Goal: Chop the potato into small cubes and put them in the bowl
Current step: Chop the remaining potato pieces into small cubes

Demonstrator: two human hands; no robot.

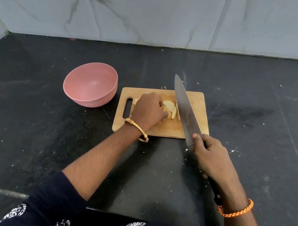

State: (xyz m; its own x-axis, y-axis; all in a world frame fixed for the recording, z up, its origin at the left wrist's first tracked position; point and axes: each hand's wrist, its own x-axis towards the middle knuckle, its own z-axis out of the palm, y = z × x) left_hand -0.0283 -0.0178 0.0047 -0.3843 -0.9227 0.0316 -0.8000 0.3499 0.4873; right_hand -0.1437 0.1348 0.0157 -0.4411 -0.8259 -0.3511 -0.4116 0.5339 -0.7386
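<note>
On the dark tabletop (pixel 41 133), the left hand (pixel 149 109) is curling knuckles-up over potato slices (pixel 172 110) mid-cutting board (pixel 195 105), while the right hand (pixel 213 158) is gripping the knife (pixel 184 109), blade pointing toward 11 o'clock, pink bowl (pixel 90 83) sitting at 9 o'clock.

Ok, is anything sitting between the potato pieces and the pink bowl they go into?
Only the left hand, resting on the potato pieces on the bowl's side. Past it, the cutting board and counter up to the pink bowl look bare.
</note>
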